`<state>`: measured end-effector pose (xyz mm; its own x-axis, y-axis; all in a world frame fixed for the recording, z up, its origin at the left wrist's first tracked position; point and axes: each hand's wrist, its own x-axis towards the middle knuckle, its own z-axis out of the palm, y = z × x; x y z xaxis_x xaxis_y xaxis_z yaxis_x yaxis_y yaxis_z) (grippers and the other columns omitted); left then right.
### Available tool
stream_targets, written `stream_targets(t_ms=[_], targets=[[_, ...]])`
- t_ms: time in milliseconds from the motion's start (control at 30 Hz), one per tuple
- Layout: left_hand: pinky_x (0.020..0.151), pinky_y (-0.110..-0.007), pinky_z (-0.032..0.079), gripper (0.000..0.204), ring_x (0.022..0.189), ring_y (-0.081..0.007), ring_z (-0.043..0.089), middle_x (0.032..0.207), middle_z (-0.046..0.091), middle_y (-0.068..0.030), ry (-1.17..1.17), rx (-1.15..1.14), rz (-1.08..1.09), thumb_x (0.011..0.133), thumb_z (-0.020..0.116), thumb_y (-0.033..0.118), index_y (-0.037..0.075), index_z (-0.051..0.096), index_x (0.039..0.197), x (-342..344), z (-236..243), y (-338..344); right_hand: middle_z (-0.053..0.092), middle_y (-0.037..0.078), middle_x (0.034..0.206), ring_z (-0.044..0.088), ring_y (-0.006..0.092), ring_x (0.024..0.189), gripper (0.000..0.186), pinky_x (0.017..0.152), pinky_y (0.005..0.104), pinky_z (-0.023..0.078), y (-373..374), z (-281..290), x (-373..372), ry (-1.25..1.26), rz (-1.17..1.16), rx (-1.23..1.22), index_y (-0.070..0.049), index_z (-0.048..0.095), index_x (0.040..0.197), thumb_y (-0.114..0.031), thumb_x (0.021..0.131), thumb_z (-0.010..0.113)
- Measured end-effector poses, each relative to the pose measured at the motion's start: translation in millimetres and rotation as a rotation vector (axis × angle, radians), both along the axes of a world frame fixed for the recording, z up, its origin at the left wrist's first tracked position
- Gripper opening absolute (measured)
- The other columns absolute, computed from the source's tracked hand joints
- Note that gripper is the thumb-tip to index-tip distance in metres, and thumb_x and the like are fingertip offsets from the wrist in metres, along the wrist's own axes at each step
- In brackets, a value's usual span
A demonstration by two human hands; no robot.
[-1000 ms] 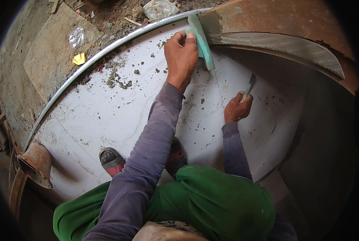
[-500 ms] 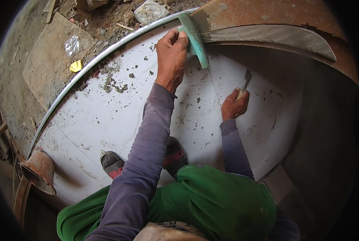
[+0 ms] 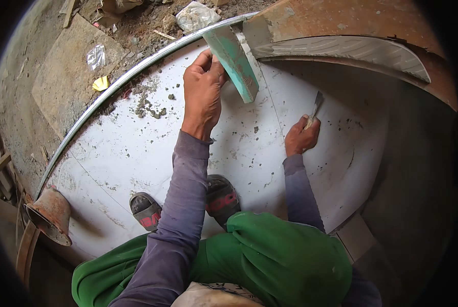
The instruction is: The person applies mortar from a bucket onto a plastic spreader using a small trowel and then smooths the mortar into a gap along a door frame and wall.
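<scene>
My left hand [image 3: 202, 94] is closed on a green hand float [image 3: 235, 64] smeared with grey mortar. Its long flat face is tilted up on edge, and my fingers hide its handle. Just beyond the float's right side begins a narrow patterned tile strip [image 3: 336, 48] along the curved border. Lower and to the right, my right hand [image 3: 301, 136] grips a small putty knife [image 3: 317, 104], its metal blade pointing up and away. White floor tiles [image 3: 188, 148] with thin joints lie beneath both hands, scattered with mortar crumbs [image 3: 149, 108].
A pale edging strip [image 3: 85, 113] curves along the tiles' far left side, with dirt and a clear plastic bag [image 3: 195, 17] beyond it. A dirty bucket [image 3: 52, 215] lies tipped at the left. My feet in dark slippers [image 3: 222, 199] stand on the tiles.
My left hand has drawn the float left and slightly nearer, away from the tile strip's end, turning more of its flat face into view. The right hand with the putty knife has barely shifted.
</scene>
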<state>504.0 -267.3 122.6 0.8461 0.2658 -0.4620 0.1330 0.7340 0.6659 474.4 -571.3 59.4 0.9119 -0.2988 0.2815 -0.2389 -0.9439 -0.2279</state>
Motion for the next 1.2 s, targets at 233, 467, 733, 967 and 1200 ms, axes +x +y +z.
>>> stream_targets(t_ms=[233,467,733,967,1200], targets=[[0.103,-0.033,0.056,0.037,0.111,-0.0165,0.069,0.125,0.073,-0.0108,0.111,0.022,-0.063,0.103,0.059,0.002,-0.007,0.061,0.139,1,-19,-22,0.069,0.022,0.104,0.068,0.0426,0.095,0.031,0.081,0.0513,0.055,-1,0,-3,0.01,-0.007,-0.005,0.001,0.062,0.112,-0.029,0.103,0.061],[0.078,-0.026,0.05,0.028,0.083,-0.0085,0.06,0.101,0.073,-0.0041,0.187,0.159,-0.013,0.107,0.061,0.012,-0.007,0.072,0.124,15,-27,-25,0.068,0.022,0.106,0.067,0.0436,0.096,0.031,0.082,0.0521,0.055,1,3,-3,0.03,-0.007,0.002,0.001,0.06,0.114,-0.029,0.103,0.061],[0.081,-0.029,0.054,0.034,0.087,-0.0124,0.065,0.105,0.077,-0.0106,0.241,0.312,-0.037,0.105,0.063,0.014,-0.01,0.072,0.125,36,-22,-21,0.069,0.022,0.105,0.067,0.0439,0.095,0.031,0.082,0.0512,0.055,-3,0,-4,-0.011,-0.005,0.062,-0.001,0.062,0.113,-0.03,0.102,0.063],[0.079,-0.029,0.051,0.038,0.086,-0.0105,0.063,0.105,0.074,-0.005,0.237,0.445,-0.123,0.104,0.066,0.019,-0.006,0.071,0.132,50,-23,-19,0.068,0.024,0.104,0.068,0.0454,0.094,0.027,0.081,0.0531,0.055,-2,2,-2,0.0,0.01,0.078,0.0,0.061,0.114,-0.023,0.101,0.063],[0.078,-0.026,0.047,0.039,0.083,-0.0075,0.057,0.101,0.073,-0.0011,0.212,0.489,-0.292,0.105,0.066,0.025,-0.005,0.073,0.129,8,-21,-31,0.068,0.024,0.103,0.068,0.0462,0.092,0.026,0.08,0.0542,0.055,-4,-1,-4,-0.033,0.029,0.124,0.0,0.062,0.115,-0.021,0.099,0.064]])
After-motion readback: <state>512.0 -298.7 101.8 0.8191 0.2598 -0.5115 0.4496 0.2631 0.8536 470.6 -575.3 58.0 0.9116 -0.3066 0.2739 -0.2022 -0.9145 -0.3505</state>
